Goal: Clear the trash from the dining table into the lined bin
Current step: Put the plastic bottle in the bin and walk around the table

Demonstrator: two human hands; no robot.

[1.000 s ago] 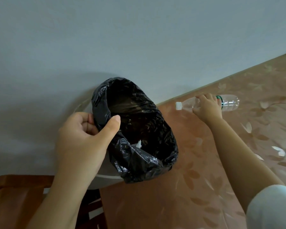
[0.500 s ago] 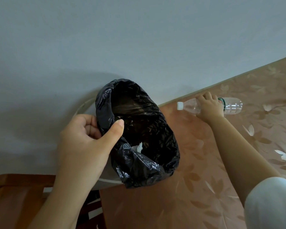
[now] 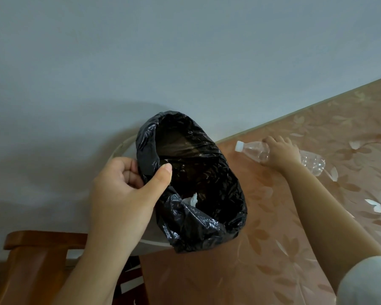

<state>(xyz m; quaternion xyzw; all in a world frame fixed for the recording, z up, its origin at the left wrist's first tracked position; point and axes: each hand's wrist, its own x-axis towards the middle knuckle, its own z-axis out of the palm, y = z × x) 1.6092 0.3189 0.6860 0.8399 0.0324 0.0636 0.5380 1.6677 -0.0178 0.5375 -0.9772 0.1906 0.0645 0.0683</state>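
Left hand [image 3: 123,194] up close, thumb and curled fingers pinching bin liner [image 3: 207,223] rim. Right arm extended, right hand [image 3: 280,154] curled over bottle [image 3: 252,150].

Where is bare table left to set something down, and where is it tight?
Bare: the table between the lined bin and the right forearm, and the stretch beyond the bottle toward the wall. Tight: between the bin's rim and the bottle, which the right hand grips.
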